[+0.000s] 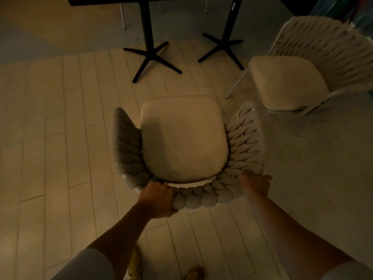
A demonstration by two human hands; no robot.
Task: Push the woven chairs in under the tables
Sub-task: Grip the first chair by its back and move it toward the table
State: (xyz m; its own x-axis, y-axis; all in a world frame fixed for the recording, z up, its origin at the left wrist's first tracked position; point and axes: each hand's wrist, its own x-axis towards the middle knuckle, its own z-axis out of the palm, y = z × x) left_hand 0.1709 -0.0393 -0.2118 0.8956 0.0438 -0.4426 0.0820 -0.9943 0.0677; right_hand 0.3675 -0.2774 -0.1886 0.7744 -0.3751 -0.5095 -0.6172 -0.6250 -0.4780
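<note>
A cream woven chair (184, 138) with a padded seat stands right below me on the plank floor, its seat facing a table. My left hand (156, 196) grips the braided top of the backrest on the left. My right hand (256, 182) grips the same rim on the right. The table (113, 0) shows only as a dark edge at the top, with a black pedestal and cross foot (150, 57) ahead of the chair. A second woven chair (298, 77) stands at the right, angled away from the tables.
A second black pedestal foot (223, 49) stands to the right of the first. Thin white chair legs (122, 16) show beyond the table. The floor is pale planks near me and plain further off. My shoes (193, 273) are at the bottom edge.
</note>
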